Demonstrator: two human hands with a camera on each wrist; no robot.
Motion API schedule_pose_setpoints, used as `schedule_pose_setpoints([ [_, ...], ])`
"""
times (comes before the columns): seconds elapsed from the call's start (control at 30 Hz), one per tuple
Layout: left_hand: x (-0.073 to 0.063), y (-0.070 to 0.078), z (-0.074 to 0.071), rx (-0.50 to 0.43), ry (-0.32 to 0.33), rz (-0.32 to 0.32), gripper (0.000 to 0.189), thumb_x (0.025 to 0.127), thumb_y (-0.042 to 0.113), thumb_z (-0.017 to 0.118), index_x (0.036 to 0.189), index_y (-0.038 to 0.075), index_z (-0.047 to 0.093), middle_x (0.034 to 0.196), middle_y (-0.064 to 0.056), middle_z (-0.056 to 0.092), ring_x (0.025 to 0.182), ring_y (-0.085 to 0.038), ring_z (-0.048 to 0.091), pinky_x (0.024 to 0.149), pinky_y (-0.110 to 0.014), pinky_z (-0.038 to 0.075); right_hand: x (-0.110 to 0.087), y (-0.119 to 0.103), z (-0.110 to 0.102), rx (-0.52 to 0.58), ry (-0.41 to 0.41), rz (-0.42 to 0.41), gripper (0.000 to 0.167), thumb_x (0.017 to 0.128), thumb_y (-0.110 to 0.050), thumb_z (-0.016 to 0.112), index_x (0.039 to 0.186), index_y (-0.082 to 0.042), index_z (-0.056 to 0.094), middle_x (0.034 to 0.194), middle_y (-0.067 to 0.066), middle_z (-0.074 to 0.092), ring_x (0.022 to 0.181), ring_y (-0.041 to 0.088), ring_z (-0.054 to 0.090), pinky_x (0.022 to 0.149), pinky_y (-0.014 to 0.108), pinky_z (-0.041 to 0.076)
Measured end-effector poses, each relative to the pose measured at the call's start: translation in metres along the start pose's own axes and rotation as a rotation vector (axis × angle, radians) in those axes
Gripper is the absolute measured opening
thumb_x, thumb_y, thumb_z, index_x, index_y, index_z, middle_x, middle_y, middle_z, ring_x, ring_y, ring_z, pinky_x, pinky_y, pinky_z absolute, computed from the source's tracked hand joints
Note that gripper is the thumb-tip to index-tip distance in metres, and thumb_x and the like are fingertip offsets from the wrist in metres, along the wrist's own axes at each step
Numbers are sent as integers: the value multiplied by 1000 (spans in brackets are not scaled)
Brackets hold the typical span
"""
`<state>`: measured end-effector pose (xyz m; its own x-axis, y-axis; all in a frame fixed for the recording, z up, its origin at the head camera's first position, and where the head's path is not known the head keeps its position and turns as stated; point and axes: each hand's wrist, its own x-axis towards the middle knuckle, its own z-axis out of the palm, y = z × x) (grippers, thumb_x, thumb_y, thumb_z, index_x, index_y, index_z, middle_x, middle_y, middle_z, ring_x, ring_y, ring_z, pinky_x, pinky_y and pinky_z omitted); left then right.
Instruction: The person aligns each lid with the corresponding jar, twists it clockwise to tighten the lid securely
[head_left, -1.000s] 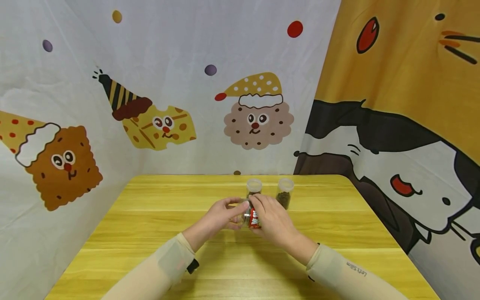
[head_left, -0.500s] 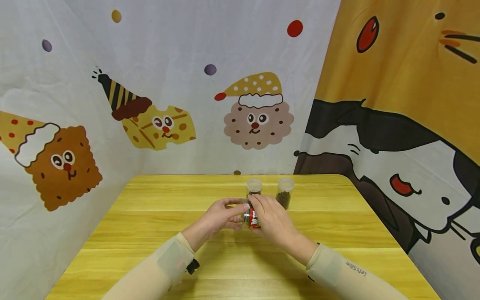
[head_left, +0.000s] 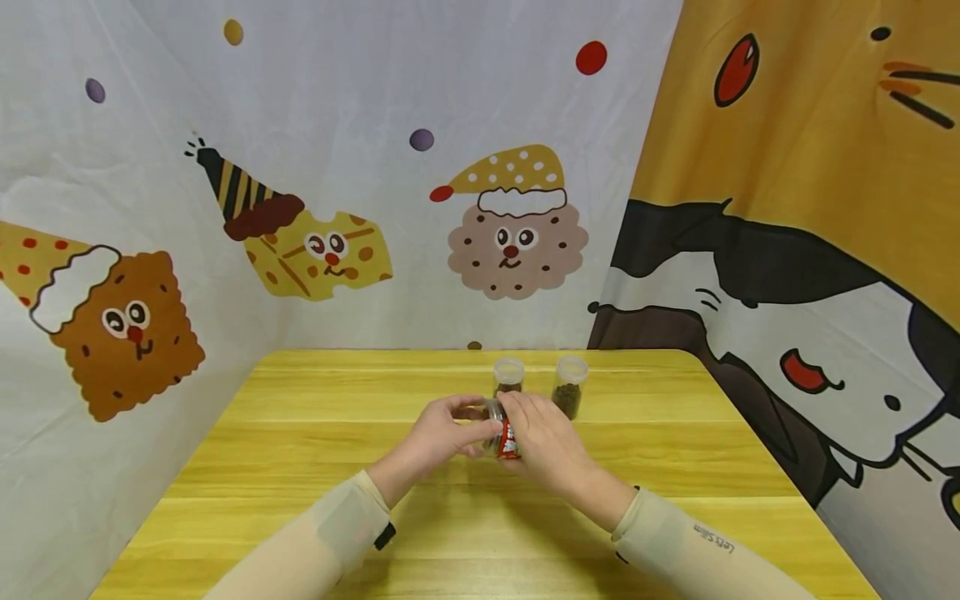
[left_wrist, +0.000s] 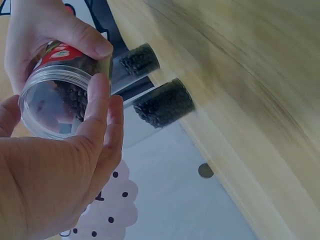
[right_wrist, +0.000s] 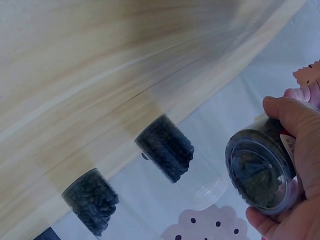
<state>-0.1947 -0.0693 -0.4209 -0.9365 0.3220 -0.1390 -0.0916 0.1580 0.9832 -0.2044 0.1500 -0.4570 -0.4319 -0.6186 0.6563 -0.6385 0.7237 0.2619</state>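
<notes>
Both hands hold a clear plastic jar (head_left: 508,439) with a red label, tipped on its side above the table. My right hand (head_left: 551,437) grips its labelled body. Thumb and fingers of my left hand (head_left: 435,437) curl round the clear ridged end, seen as a ribbed rim (left_wrist: 55,75) in the left wrist view; I cannot tell whether a lid is on it. Dark pieces show inside. The jar's round base (right_wrist: 257,175) faces the right wrist camera. Just behind the hands stands a clear jar (head_left: 509,372), partly hidden, holding dark pieces.
Another clear jar (head_left: 570,387), part filled with dark pieces, stands to the right of the one behind the hands. Both are upright near the far edge of the wooden table (head_left: 315,467). A printed cloth (head_left: 337,100) hangs behind the table.
My left thumb has moved down along the jar's end, and the red label has tilted slightly. My right hand stays nearly in place. The two standing jars have not moved.
</notes>
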Motion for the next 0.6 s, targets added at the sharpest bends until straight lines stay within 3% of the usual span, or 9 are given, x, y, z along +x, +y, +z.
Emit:
schedule_pose_setpoints([
  [0.23, 0, 1, 0, 18, -24, 27, 82, 95, 46, 82, 158, 6, 48, 149, -22, 58, 109, -23, 72, 91, -44, 65, 2, 1, -1, 15, -7, 14, 99, 63, -41, 102, 141, 0, 57, 127, 12, 71, 113, 30, 70, 102, 43, 59],
  [0.6, 2, -2, 1, 45, 2, 62, 79, 92, 37, 87, 155, 6, 52, 149, -19, 61, 110, -23, 72, 89, -46, 64, 2, 0, -1, 14, 13, 1, 95, 63, -39, 101, 138, 1, 58, 126, 13, 70, 111, 31, 70, 101, 44, 60],
])
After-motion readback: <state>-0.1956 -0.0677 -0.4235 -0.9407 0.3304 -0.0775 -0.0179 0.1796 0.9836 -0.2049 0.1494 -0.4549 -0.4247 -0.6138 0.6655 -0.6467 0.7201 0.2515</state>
